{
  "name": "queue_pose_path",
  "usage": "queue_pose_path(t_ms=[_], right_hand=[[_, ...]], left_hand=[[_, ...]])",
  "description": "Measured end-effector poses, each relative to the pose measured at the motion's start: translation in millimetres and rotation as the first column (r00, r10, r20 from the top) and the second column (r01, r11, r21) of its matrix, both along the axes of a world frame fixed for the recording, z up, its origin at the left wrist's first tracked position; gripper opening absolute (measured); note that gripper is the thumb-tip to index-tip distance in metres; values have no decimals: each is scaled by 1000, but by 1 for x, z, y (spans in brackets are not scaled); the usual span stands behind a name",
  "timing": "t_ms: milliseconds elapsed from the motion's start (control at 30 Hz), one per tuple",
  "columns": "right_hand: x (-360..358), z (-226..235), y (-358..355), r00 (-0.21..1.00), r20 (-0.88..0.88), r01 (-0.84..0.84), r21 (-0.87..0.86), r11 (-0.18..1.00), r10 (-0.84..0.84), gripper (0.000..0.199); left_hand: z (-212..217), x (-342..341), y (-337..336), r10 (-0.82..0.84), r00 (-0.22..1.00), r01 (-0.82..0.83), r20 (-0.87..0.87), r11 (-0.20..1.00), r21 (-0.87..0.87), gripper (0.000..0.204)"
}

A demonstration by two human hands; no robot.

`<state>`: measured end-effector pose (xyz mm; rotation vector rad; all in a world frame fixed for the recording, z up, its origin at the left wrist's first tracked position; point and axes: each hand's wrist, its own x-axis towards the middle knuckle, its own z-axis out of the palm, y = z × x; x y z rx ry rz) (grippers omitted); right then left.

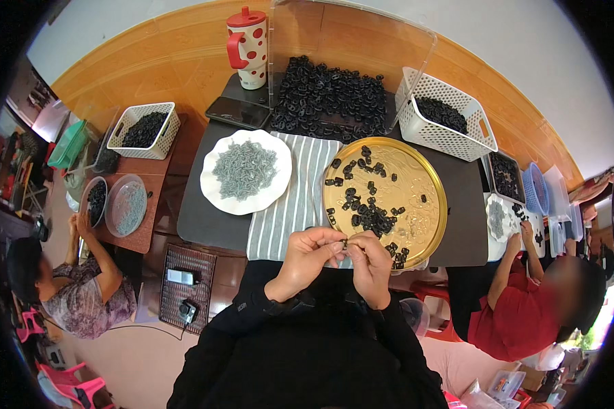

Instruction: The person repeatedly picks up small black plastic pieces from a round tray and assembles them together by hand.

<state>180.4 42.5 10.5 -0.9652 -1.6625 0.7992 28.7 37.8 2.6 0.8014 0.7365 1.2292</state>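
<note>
My left hand [307, 261] and my right hand [371, 267] meet over the front edge of the table, fingertips pinched together. Between them is a small black part [344, 243], mostly covered by the fingers; whether a second piece is with it I cannot tell. Just beyond my right hand lies a round gold tray [416, 178] with a raised pattern, holding loose black parts [372, 217], many clustered near its middle. To the left, a white scalloped plate [212, 185] carries a heap of thin grey screw-like pieces [244, 169]. Under plate and tray runs a grey-and-white striped cloth [269, 235].
A clear-walled bin holds a pile of black parts [331, 99] at the back. Beside it stand a white perforated basket [450, 140], a red-dotted tumbler [254, 51] and a dark phone [237, 112]. One person [82, 286] works at left, another [525, 307] at right.
</note>
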Motion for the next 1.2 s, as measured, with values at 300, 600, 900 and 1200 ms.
queue_pose_path(t_ms=[300, 600, 900, 1200], right_hand=[[1, 4, -5, 998, 57, 42, -14, 999, -41, 8], [2, 9, -1, 990, 138, -45, 175, 983, 21, 11], [5, 7, 3, 982, 176, -108, 235, 966, 67, 13], [10, 5, 0, 968, 210, -157, 84, 984, 136, 11]], left_hand=[[-1, -2, -2, 8, 999, -7, -40, 1000, 19, 19], [8, -7, -6, -48, 985, 52, -163, 999, 17, 15], [8, 0, -10, 35, 985, -23, -168, 997, 75, 14], [6, -2, -11, 47, 952, 2, -304, 988, 157, 15]])
